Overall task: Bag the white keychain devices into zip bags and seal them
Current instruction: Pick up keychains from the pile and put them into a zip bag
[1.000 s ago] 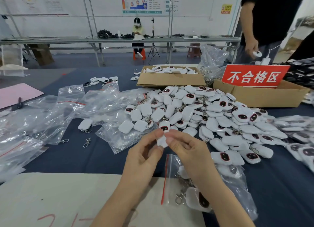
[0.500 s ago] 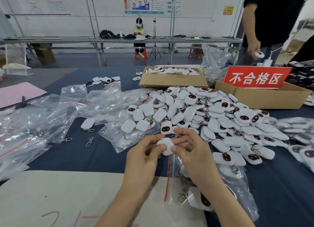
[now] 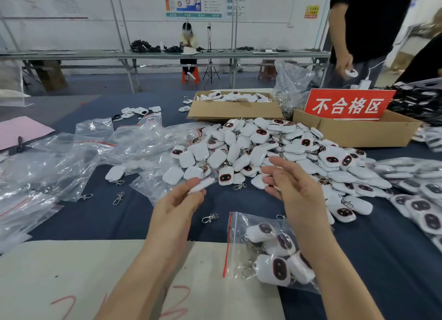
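White, blurred keychain device [image 3: 203, 184] sits, we think, pinched in the grip of our left hand [image 3: 178, 201], just left of the pile [image 3: 275, 149]; our right hand [image 3: 295, 188] hovers over the pile's near edge, grip wide and empty.

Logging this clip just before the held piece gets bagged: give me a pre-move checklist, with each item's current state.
1. Grip on the white device: ok, the left hand pinches it at the fingertips.
2. Right hand free: ok, open, holding nothing.
3. Zip bag in reach: ok, it lies on the table under the right forearm, part filled.
4. Bag mouth open: cannot tell; the red zip strip shows, but no gap does.
5. Clasp on the held device: cannot tell, blurred.
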`<state>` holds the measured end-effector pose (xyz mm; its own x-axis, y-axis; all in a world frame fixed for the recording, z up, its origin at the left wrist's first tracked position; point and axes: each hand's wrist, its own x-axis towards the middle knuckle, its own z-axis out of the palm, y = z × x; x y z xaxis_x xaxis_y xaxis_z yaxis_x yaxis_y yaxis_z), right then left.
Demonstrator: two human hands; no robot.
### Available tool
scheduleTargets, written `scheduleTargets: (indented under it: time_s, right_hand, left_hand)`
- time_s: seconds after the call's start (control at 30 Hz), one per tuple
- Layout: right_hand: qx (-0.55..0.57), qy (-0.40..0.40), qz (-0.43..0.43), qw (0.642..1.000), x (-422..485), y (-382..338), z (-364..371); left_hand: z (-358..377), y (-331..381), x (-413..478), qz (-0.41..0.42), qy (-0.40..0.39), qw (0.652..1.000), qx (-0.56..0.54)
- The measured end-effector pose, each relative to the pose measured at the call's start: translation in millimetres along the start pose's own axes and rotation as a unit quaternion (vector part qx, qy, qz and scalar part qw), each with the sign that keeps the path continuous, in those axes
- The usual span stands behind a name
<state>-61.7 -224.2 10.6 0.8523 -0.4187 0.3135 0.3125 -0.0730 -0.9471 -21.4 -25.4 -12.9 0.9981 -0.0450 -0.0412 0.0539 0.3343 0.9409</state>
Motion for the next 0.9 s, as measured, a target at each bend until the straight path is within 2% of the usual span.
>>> scheduleTargets:
  time_s: [0.03,0.1,0.17,0.23,0.33,0.47,0.63,0.8,0.9]
  right_hand:
    - [-0.009,0.011,0.014,1.000,1.5,0.7,-3.7]
    - [-0.059,-0.003,0.027,0.998,1.6,3.9,-7.0]
    - [-0.146,-0.066,0.028,0.987,-0.9,8.7,-6.8]
    - [-0.242,-0.160,0.028,0.957,-5.5,14.6,-2.1]
    - [-0.326,-0.231,0.038,0.916,-11.3,23.8,6.0]
    - [-0.321,-0.233,0.057,0.916,-10.2,26.6,5.1]
    - [-0.354,-0.264,0.039,0.896,-11.1,24.7,5.3]
    - [-0.320,-0.242,0.043,0.915,-10.1,26.4,5.5]
    - [-0.288,-0.229,0.046,0.929,-8.9,28.5,5.7]
  left_hand:
    - [-0.2,2.3,0.7,-0.013,0.001,0.999,-0.049]
    - [-3.4,5.6,1.1,-0.013,0.000,0.998,-0.060]
    - [-10.7,7.1,1.8,0.004,-0.024,0.998,0.061]
    - [-19.2,11.4,0.5,0.018,-0.095,0.970,0.222]
    - [-30.0,17.3,0.7,-0.002,-0.189,0.933,0.306]
    - [-26.9,18.5,-2.4,-0.054,-0.227,0.927,0.295]
    - [-14.3,13.0,-9.3,-0.052,-0.246,0.921,0.298]
    - [2.0,4.6,-15.5,-0.095,-0.194,0.959,0.181]
    - [11.8,-6.9,-19.6,-0.107,-0.196,0.963,0.153]
